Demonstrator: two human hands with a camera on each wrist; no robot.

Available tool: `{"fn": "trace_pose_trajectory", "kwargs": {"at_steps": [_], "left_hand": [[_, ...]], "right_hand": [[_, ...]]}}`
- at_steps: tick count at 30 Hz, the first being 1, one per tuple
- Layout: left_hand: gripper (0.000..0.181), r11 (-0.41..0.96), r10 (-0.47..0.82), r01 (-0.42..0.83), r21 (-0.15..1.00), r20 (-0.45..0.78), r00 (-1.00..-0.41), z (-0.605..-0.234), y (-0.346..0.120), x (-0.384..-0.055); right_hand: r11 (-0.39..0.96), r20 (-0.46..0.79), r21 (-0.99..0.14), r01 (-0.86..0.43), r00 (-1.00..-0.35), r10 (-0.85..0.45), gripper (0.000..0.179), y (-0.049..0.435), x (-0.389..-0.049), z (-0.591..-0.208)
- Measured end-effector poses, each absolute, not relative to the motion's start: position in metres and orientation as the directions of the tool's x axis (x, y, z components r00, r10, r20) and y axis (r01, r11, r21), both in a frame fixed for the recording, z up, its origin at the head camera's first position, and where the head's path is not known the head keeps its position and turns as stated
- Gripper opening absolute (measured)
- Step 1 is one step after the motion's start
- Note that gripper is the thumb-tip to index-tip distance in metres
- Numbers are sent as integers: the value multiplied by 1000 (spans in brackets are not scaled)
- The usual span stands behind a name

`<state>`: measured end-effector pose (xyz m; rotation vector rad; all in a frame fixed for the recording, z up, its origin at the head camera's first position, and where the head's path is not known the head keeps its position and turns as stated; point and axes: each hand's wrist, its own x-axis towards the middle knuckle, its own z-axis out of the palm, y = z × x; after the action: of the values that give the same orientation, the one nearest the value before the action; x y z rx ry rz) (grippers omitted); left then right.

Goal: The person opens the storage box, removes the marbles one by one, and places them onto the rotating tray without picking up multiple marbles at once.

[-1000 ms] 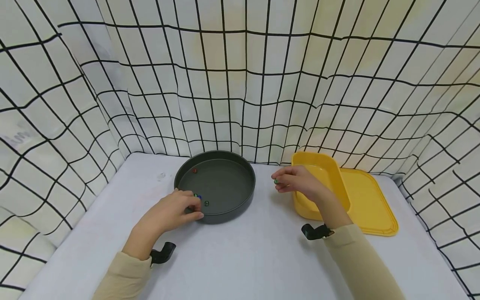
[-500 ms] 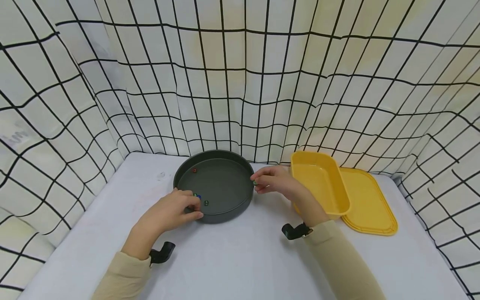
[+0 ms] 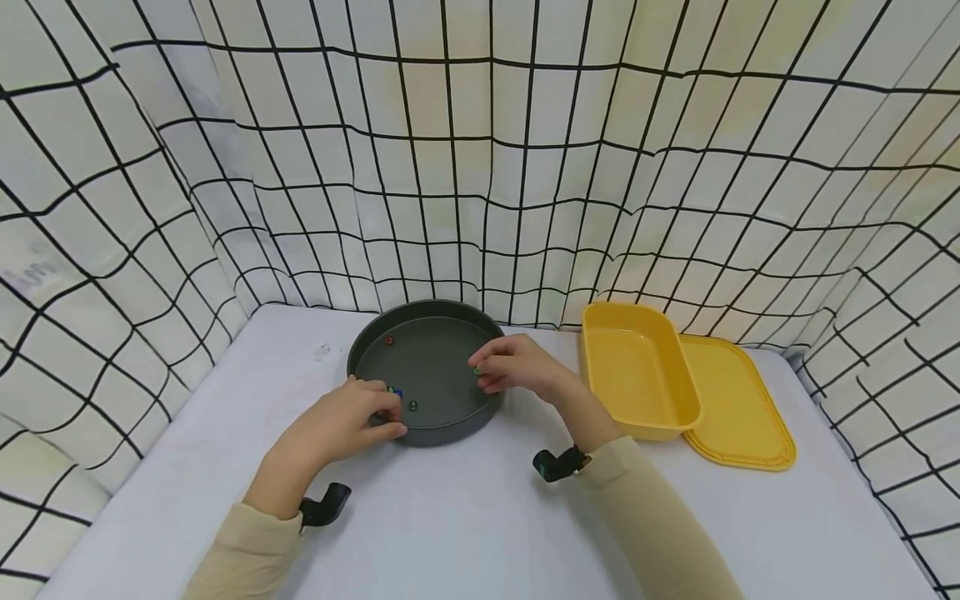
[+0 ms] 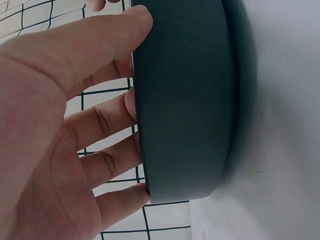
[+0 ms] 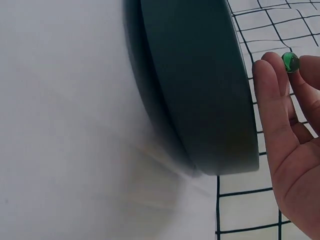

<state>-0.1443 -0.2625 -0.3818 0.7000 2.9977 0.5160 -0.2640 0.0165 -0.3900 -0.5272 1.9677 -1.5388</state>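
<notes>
My left hand grips the near-left rim of a round dark pan, its thumb against the outer wall and the other fingers over the edge, as the left wrist view shows. Held over the pan's right side is my right hand. Between thumb and fingertips it pinches a green glass marble. On the pan's floor lie a red marble toward the back, a dark green marble near the front and a blue marble beside the left fingers, where a bit of green also shows.
To the right stands a yellow plastic box without marbles in sight. Its flat yellow lid lies beside it, partly under the box's edge. White cloth walls with a black grid enclose the white table at the back and sides.
My right hand has moved left from beside the yellow box to over the pan, still pinching the green marble. My left hand has stayed on the pan's rim.
</notes>
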Motion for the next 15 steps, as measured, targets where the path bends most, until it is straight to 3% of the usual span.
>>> {"fn": "trace_pose_trajectory", "kwargs": {"at_steps": [9,15], "left_hand": [[15,840,447,442,315,63,-893,-383,-262,-145],[16,836,454,455,305,79,-887,-382,-262,-145]], "right_hand": [[277,-205,-961,23,-731,-651,27,-5,-260,-395],[331,-189,-942,-56,-725,-662,23,-16,-255,-396]]}}
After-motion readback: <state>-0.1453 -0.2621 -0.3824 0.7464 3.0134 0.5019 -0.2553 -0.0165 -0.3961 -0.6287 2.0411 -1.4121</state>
